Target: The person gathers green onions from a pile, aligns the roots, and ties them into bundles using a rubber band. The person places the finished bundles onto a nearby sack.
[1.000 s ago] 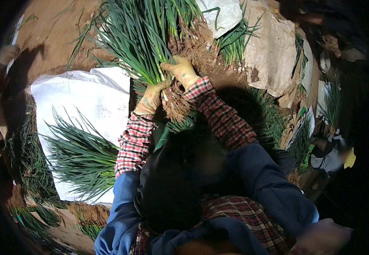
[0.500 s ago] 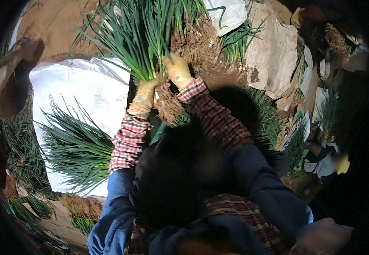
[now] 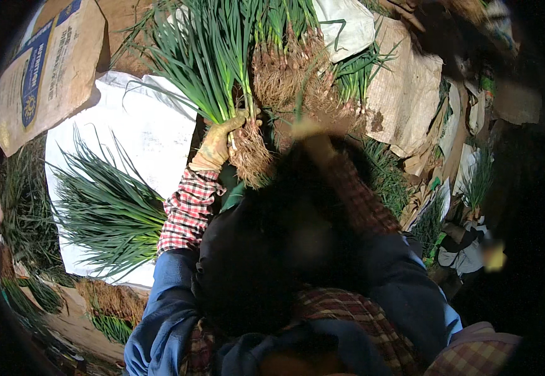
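Note:
My left hand [image 3: 216,141], in a yellowish glove, is closed around a bunch of spring onions [image 3: 206,69]. Their green leaves point up and away, and the brown roots [image 3: 249,153] hang below the fist. To the right my right hand [image 3: 313,138] is smeared by motion and partly in shadow, so its fingers cannot be made out. A thin green strand shows just above it. Beyond that hand, more spring onions [image 3: 285,59] lie with their roots toward me. A second bundle of spring onions [image 3: 112,210] rests on a white sheet [image 3: 128,113] beside my left forearm.
A printed brown sack [image 3: 53,69] lies at the far left. A beige sack [image 3: 404,81] and a white bag [image 3: 348,28] cover ground on the right. Loose greens [image 3: 28,213] are heaped at the left edge. More rooted bundles [image 3: 112,301] lie at lower left.
My right hand has left the bunch and moved right and slightly toward me. The left hand keeps its hold in nearly the same place. The brown sack at far left has swung flatter into view.

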Tool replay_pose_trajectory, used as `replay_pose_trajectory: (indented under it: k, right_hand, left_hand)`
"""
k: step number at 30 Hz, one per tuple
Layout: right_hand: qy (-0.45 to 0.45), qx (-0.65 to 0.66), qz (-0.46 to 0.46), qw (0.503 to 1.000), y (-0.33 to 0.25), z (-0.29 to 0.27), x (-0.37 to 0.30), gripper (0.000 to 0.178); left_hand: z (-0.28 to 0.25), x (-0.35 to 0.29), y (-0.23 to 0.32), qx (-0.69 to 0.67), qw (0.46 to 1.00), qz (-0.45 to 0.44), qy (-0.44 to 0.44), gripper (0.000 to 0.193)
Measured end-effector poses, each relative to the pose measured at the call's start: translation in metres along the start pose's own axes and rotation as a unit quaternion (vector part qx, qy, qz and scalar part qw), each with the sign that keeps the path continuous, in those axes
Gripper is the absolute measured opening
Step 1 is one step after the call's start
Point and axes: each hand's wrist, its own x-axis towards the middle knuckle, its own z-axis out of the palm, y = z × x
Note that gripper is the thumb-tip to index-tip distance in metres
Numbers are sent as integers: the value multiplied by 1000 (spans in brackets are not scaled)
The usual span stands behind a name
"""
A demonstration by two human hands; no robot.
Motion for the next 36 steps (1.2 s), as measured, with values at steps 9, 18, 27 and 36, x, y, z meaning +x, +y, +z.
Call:
replay_pose_trajectory:
  k: [9,18,27,36]
  right_hand:
    - [68,-210,-159,962,-121,40,44,25]
    - [-94,37,174,980,-117,68,108,43]
    - [-200,-284,140,927,-132,69,109,40]
    - [-94,-152,163,970,-124,69,105,24]
  left_hand:
    - [4,-8,2,-27,1000,-8,7,36]
    - [-1,-4,-11,69,992,54,93,24]
    - [-7,-8,-10,-15,995,29,99,21]
    - [-13,-11,-4,71,993,11,90,19]
